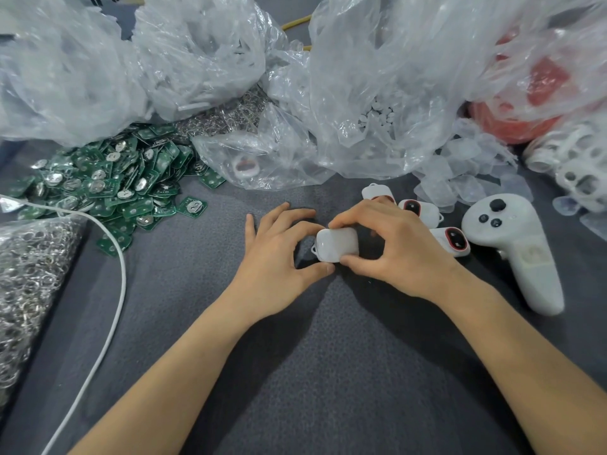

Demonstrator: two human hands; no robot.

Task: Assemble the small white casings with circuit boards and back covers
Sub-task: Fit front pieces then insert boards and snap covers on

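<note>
A small white casing with a loop at its left end lies between both hands over the grey cloth. My left hand pinches its left side with index finger and thumb. My right hand grips its right side, thumb under the near edge and fingers over the far edge. Three white casings with red-rimmed dark buttons lie just right of my right hand. A heap of green circuit boards with round metal contacts sits at the far left.
Clear plastic bags of white parts fill the back. A white game controller lies at right. A bag of metal rings sits at the left edge, with a white cable beside it. Translucent covers and white shells lie at far right.
</note>
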